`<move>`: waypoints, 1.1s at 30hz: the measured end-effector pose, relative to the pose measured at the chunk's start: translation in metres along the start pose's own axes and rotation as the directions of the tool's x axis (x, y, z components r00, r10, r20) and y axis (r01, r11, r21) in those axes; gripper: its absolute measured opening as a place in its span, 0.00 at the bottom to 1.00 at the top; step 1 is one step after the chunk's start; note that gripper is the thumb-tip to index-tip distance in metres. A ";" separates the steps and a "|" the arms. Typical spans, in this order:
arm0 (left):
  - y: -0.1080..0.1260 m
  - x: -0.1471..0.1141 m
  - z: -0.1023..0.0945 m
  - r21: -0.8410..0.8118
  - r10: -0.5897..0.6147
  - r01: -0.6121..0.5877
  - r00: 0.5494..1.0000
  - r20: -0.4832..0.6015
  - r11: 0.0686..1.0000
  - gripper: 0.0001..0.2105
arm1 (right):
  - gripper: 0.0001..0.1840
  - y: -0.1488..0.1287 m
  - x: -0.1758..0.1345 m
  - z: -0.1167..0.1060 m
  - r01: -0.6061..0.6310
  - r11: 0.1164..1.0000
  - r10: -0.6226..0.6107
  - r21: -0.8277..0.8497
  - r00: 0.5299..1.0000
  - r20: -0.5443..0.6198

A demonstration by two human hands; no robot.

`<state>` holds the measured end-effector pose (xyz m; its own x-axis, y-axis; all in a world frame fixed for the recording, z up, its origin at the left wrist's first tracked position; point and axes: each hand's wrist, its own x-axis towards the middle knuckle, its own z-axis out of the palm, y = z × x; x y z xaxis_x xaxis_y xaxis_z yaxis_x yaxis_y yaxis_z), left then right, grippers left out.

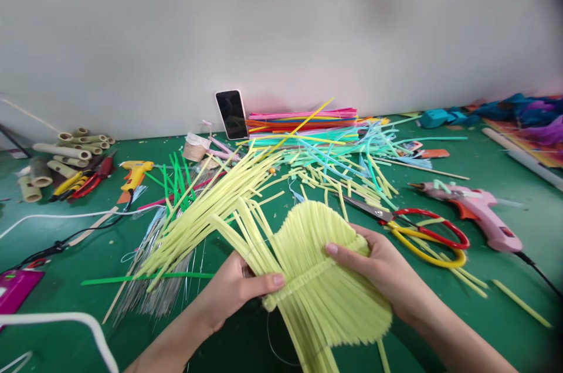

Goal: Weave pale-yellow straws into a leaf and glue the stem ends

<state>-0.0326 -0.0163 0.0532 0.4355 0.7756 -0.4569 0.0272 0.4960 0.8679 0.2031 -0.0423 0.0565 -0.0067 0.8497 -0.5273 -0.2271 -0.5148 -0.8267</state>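
Note:
In front of me is a fan-shaped row of yellow-green pipe cleaners (pixel 321 267), bound side by side along a raised middle band. My left hand (pixel 248 285) grips the left end, thumb on top, where several longer pipe cleaners (pixel 253 220) stick out past the fan. My right hand (pixel 378 261) clasps the fan's right side, thumb over the band and fingers hidden behind. A thin wire (pixel 275 341) loops below the band. Just beyond my hands lies a pile of yellow-green pipe cleaners (pixel 211 209).
Scissors with red and yellow handles (pixel 428 238) and a pink glue gun (pixel 479 209) lie right. Left are a yellow glue gun (pixel 135 175), pliers (pixel 94 176), bamboo pieces (pixel 65 153) and thin wires (pixel 153 285). A phone (pixel 231 115) leans on the wall beside coloured bundles (pixel 303 122).

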 end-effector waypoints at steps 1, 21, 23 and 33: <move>0.000 0.000 -0.001 0.005 -0.007 0.007 1.000 -0.001 1.000 0.24 | 0.33 0.000 0.000 -0.001 0.000 1.000 0.000 -0.001 1.000 -0.002; -0.004 0.000 -0.009 -0.086 -0.085 0.081 0.995 -0.044 0.993 0.21 | 0.27 0.000 0.001 0.002 -0.011 0.996 0.013 -0.083 1.000 0.016; -0.001 0.000 -0.010 -0.101 -0.077 0.070 0.995 -0.070 0.992 0.21 | 0.28 0.000 0.001 0.001 -0.020 0.996 0.020 -0.086 1.000 0.008; 0.000 0.001 -0.013 -0.110 -0.001 -0.013 0.992 -0.123 0.994 0.19 | 0.31 0.003 0.004 -0.003 -0.021 0.997 0.021 -0.078 1.000 0.001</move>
<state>-0.0440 -0.0107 0.0503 0.3210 0.8176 -0.4780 -0.0775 0.5257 0.8471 0.2052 -0.0406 0.0513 -0.0130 0.8386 -0.5445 -0.1501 -0.5400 -0.8282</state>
